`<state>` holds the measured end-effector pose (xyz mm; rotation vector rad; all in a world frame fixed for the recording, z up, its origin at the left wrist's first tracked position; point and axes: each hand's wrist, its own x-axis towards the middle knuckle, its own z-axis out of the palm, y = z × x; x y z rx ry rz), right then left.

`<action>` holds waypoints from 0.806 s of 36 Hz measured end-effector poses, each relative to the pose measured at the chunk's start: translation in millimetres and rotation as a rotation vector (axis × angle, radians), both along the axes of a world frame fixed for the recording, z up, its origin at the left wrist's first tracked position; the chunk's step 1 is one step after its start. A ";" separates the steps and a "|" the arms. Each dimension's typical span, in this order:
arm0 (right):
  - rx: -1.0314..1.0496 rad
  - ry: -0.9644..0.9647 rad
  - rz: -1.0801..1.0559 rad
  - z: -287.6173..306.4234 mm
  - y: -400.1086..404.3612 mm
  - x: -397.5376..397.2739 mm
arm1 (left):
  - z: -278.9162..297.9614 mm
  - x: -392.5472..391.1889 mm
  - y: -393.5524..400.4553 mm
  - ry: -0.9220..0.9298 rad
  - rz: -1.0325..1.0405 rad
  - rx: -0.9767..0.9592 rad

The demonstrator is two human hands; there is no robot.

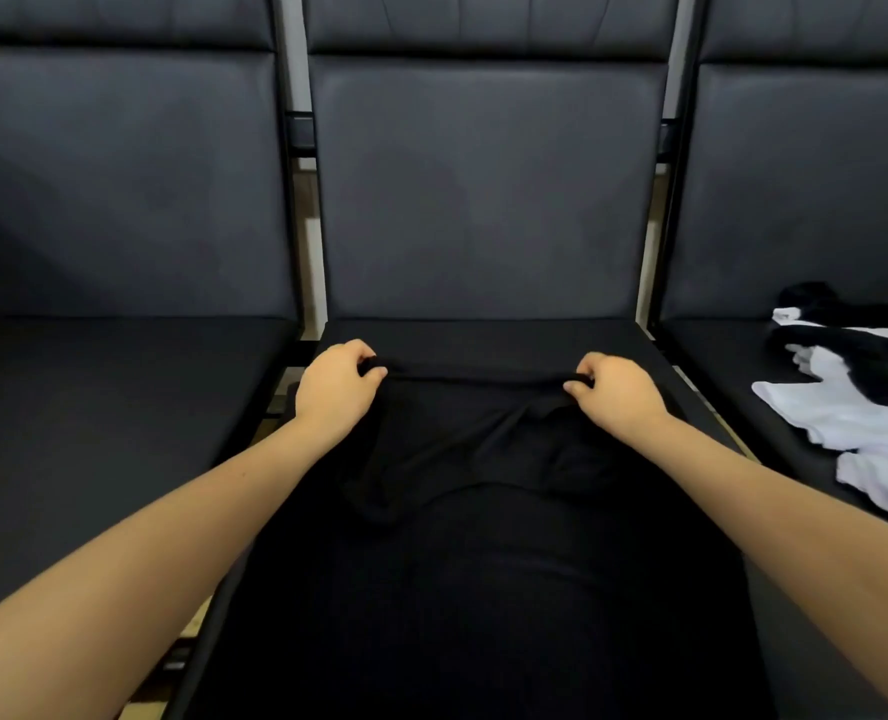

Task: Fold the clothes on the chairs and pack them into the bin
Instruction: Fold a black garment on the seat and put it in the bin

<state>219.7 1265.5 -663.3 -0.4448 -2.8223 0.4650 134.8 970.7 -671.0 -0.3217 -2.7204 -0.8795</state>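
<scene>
Over the seat [483, 335], both hands [335, 384] [613, 392] pinch black garment [457, 439].

There is one view only, from the camera on my head, so nothing is shared with a second one. It looks forward and steeply down over my own forearms, which run in from the two lower corners toward the middle. It faces the middle chair [483, 200] squarely: the backrest fills the upper half and the seat runs down to the bottom edge. My left hand [335, 387] and right hand [616, 394] sit near the centre, close to the lens. The wide angle bends the edges and takes in the left chair [120, 200] and the right chair [805, 200] alongside, each cut off by the frame.
</scene>
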 end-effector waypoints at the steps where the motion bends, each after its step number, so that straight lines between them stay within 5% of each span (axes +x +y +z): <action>1: -0.039 0.029 -0.017 1.1 2.1 -12.1 | 1.8 -11.2 4.6 0.010 0.011 0.003; 8: -0.184 0.143 -0.070 6.3 7.1 -89.6 | 3.4 -79.2 36.6 0.001 0.077 -0.017; 15: -0.298 0.073 -0.057 5.3 2.9 -93.0 | -11.5 -82.9 39.5 -0.083 0.000 -0.310; 21: -0.360 0.169 -0.088 25.3 -5.2 -45.8 | 14.4 -30.9 32.6 -0.028 0.034 -0.148; 29: -0.307 0.019 0.320 43.8 -34.5 73.9 | 42.9 100.7 25.4 0.045 -0.265 -0.087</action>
